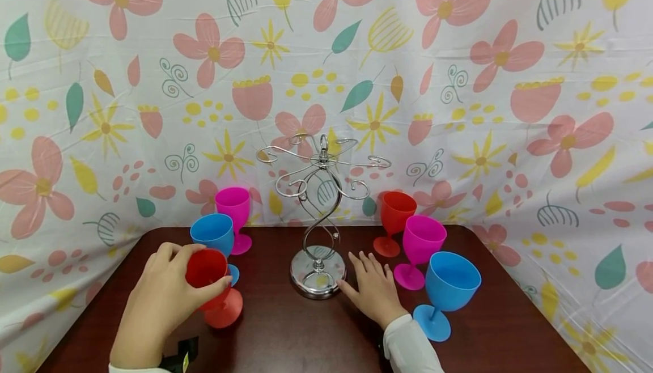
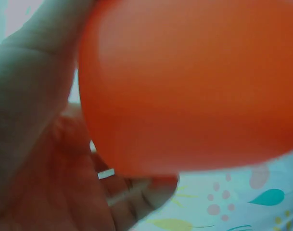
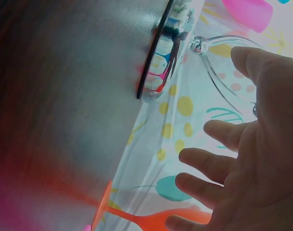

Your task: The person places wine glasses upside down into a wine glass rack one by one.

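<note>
My left hand grips the bowl of a red plastic goblet at the table's left, thumb on its right side and fingers round the far side. In the left wrist view the orange-red bowl fills most of the picture. Close behind that goblet stand a blue goblet and a magenta goblet. My right hand has its fingers spread, thumb near the round base of a silver metal stand. In the right wrist view the right palm holds nothing.
On the right, a red goblet, a magenta goblet and a blue goblet stand in a slanting row. Curled wire arms spread from the stand's top. A flowered cloth hangs behind the dark wooden table.
</note>
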{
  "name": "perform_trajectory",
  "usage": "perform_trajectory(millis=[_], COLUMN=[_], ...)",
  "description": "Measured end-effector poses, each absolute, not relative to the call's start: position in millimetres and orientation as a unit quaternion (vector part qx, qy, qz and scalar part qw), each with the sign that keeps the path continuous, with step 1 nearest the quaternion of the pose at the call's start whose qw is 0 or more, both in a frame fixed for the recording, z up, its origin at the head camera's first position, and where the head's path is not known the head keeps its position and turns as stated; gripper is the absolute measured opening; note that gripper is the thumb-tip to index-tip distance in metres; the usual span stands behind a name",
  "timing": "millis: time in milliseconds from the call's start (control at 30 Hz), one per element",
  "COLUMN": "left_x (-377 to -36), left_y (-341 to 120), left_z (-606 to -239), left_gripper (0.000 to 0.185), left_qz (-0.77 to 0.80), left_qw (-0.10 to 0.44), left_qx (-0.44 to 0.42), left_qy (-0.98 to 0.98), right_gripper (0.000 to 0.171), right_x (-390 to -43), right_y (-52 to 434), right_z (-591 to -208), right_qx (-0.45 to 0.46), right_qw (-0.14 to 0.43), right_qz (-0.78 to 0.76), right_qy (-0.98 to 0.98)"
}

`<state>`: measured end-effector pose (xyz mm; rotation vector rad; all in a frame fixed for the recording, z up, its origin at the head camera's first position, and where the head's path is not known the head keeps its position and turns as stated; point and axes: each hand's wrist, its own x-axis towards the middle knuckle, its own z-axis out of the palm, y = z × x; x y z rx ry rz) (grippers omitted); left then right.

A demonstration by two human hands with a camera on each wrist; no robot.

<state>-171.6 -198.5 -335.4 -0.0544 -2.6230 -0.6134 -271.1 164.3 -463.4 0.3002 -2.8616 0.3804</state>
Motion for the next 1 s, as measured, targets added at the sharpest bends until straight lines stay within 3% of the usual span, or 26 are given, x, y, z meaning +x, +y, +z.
perform_trajectory(millis=[233,567,833,1000], left_x=[-171.9,-185.5,-201.0,-203.8], left_y=[-196.8,-200.6,-199.9,-197.5], left_z=[-333.3,-341.4,-350.1,-353.5], left_gripper=[0.068,0.072,0.079,0.084], left_qz=[-0.251,-0.309,-0.371,-0.404], left_qw=[0.314,0.349,0.331,0.292], left_qx=[-0.117,-0.188,-0.23,-0.25], left_qy=[-0.908,-0.865,-0.837,-0.83], right_gripper=[0.075,0.059,0.026,0.021], right_x=[-272.4,-269.6,-264.5,-260.2], right_y=[163.1,162.6,155.3,150.1], right_z=[-462.4,-459.0,-445.8,-436.5], right_qx=[0.102,0.118,0.182,0.232], right_qw=[0.12,0.145,0.198,0.136], right_qz=[0.132,0.144,0.238,0.333], right_qy=[-0.979,-0.972,-0.933,-0.904])
